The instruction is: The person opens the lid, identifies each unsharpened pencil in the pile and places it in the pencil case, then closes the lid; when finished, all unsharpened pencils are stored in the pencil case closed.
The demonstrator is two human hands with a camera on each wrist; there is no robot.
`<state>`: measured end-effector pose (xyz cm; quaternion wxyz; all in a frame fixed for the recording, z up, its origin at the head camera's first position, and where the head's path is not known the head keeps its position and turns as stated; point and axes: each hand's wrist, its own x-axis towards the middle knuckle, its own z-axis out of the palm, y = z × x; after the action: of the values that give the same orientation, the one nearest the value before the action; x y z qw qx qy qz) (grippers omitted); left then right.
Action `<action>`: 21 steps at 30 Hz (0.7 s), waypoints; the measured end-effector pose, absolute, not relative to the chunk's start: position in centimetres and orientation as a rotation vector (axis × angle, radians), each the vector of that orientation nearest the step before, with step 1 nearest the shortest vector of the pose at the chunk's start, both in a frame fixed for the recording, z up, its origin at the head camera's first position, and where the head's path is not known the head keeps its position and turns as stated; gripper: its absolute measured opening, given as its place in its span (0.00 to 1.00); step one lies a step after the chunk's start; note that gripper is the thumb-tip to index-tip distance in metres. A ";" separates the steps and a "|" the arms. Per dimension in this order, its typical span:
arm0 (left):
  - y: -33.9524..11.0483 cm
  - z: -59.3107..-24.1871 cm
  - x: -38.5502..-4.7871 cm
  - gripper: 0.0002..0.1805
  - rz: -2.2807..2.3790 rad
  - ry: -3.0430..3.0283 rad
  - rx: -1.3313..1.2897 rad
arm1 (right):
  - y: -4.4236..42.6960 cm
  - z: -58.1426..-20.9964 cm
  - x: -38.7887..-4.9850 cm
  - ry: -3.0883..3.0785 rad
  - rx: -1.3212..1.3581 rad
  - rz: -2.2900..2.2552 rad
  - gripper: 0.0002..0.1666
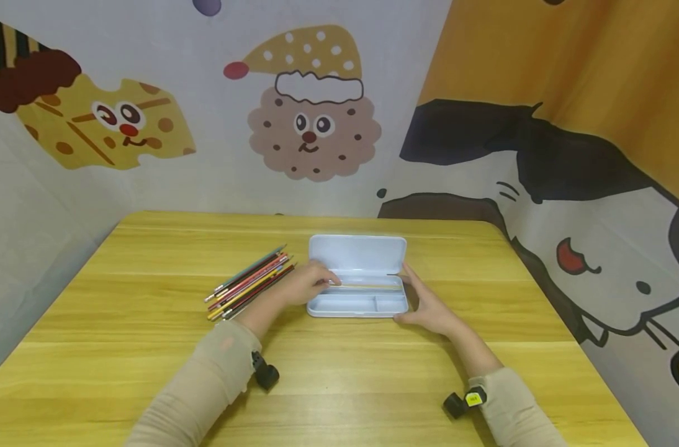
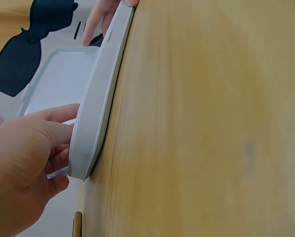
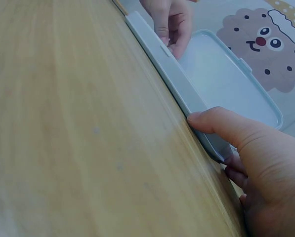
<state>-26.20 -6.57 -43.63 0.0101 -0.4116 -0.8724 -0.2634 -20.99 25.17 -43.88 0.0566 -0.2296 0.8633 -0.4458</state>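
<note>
A pale blue pencil case (image 1: 347, 304) lies on the table with its lid (image 1: 357, 254) raised at the back. In its long rear compartment is a thin yellowish pencil (image 1: 373, 287). My left hand (image 1: 308, 282) reaches over the case's left end, fingers curled at the pencil's left end and seeming to pinch it; in the left wrist view the case wall hides those fingertips. At the opposite end, my right hand (image 1: 429, 307) grips the case, thumb on the front wall and fingers round behind, as the right wrist view confirms.
Left of the case, a loose bundle of several pencils (image 1: 250, 282) in various colours lies slantwise, partly behind my left forearm. Behind the wooden table (image 1: 339, 385) hangs a cartoon-printed cloth (image 1: 205, 186). The case front has a divider making a small right compartment.
</note>
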 end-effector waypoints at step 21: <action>-6.8 -43.6 -26.0 0.09 -0.837 -2.727 -1.298 | 25.0 -43.3 -20.6 2.604 -0.688 -1.358 0.68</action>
<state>-25.98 -6.84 -43.64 0.0037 -0.4141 -0.8701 -0.2672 -20.61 25.01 -43.29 0.0626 -0.2276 0.8617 -0.4492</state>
